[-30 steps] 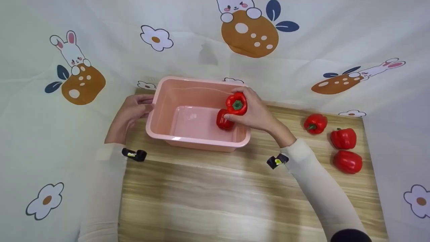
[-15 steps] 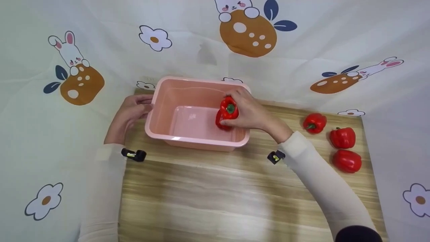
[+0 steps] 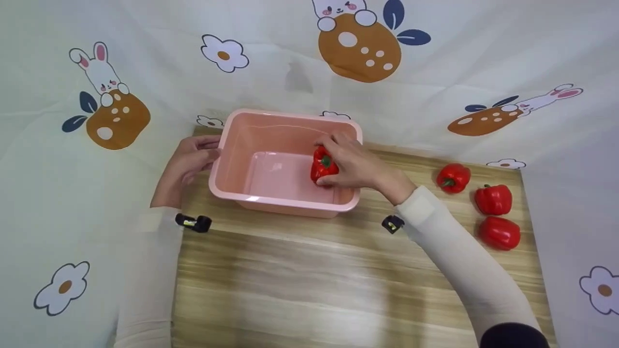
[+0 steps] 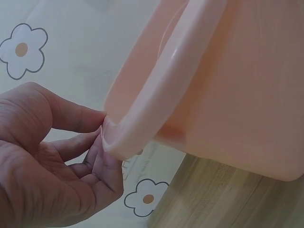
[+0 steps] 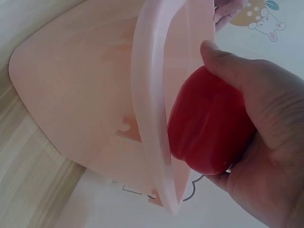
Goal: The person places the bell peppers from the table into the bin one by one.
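Observation:
A pink plastic basin (image 3: 285, 205) stands at the back of the table. My left hand (image 3: 193, 157) pinches its left rim; in the left wrist view thumb and fingertips meet at the rim's corner (image 4: 128, 137). My right hand (image 3: 355, 162) reaches over the right side and grips a red bell pepper (image 3: 319, 166), green stem upward, inside the basin. The right wrist view shows this bell pepper (image 5: 209, 123) between thumb and fingers, beside the rim. Another red pepper, in the basin in the earlier frames, cannot be told apart now behind the held one.
On the table's right side lie three red bell peppers: one farther back (image 3: 453, 178), a middle one (image 3: 493, 199) and a nearer one (image 3: 499, 233). A patterned cloth (image 3: 271, 87) rises behind and beside the wooden table (image 3: 300, 280).
My right hand has moved left and down into the basin with the bell pepper, covering the one in there. The left hand keeps its place on the rim.

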A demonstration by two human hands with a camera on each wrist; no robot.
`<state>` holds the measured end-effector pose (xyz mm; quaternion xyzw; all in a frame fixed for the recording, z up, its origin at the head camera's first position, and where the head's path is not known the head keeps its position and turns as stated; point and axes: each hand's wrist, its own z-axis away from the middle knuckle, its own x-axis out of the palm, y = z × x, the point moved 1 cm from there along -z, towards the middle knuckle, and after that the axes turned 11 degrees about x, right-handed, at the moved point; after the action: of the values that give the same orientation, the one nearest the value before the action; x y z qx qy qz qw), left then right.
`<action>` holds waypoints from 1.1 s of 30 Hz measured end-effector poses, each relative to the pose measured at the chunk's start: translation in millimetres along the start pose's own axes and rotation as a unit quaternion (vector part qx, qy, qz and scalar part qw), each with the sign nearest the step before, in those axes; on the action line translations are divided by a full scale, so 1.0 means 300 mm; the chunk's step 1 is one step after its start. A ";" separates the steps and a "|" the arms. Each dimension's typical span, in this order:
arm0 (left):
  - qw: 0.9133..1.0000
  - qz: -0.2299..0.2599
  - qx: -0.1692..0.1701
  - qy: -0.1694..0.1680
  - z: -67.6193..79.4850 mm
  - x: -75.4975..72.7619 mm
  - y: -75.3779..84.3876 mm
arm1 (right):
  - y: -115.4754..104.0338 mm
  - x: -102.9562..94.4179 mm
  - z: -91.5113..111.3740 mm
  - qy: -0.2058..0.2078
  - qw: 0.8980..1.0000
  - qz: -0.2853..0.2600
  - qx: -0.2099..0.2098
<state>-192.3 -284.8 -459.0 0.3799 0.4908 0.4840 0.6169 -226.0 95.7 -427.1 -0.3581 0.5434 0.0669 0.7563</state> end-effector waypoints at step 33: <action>1.000 -0.025 -0.005 -0.013 0.003 -0.003 -0.005 | 0.114 -0.019 0.121 0.079 0.994 -0.079 0.004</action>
<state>-191.1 -286.2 -459.9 0.3704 0.4898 0.4661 0.6369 -216.9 144.8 -432.5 -0.4008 0.5716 -0.0240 0.7156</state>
